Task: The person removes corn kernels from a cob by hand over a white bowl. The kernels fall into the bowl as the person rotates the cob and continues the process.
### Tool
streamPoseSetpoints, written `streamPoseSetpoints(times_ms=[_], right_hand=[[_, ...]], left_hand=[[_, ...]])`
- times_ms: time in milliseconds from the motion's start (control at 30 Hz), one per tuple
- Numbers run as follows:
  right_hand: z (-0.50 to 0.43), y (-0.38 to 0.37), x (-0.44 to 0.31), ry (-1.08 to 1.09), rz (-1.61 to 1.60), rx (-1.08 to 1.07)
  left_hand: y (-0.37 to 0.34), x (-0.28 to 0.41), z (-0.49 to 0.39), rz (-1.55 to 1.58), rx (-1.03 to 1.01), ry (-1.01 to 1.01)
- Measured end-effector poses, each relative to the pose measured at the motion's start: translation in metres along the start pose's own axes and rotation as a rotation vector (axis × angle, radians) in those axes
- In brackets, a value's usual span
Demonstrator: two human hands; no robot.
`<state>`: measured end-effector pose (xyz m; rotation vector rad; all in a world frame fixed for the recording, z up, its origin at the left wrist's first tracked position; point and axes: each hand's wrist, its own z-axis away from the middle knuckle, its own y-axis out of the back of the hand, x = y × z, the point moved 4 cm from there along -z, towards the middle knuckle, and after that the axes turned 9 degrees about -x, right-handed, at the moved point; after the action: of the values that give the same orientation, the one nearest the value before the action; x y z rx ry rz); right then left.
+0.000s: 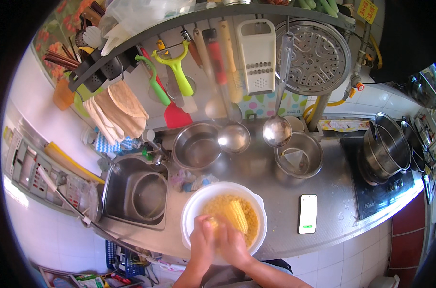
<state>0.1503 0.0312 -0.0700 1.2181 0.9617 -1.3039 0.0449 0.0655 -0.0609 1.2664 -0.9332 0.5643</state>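
A white plastic basin (188, 212) stands at the front edge of the steel counter. Loose yellow corn kernels (253, 219) cover its bottom, and an ear of corn (236, 216) lies on them at the right. Over the basin's near left part, my left hand (202, 235) is closed around a piece of corn (213, 222), most of which the fingers hide. My right hand (230, 237) presses against the same piece from the right; its fingers are blurred.
A sink (111, 194) holding a steel bowl is at the left. Steel bowls (197, 145) (317, 154) stand behind the basin. Ladles (277, 131) hang over the counter. A phone (307, 214) lies to the right, near a cooktop (369, 198) with stacked pots (381, 154).
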Motion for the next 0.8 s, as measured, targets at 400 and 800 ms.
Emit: streamPoseSetpoints(times_ms=[400, 800], right_hand=[[-0.005, -0.007, 0.015, 0.174, 0.100, 0.120], [0.002, -0.007, 0.000, 0.134, -0.381, 0.042]], left_hand=[[-0.003, -0.005, 0.007, 0.059, 0.061, 0.031], [0.002, -0.009, -0.004, 0.255, 0.096, -0.041]])
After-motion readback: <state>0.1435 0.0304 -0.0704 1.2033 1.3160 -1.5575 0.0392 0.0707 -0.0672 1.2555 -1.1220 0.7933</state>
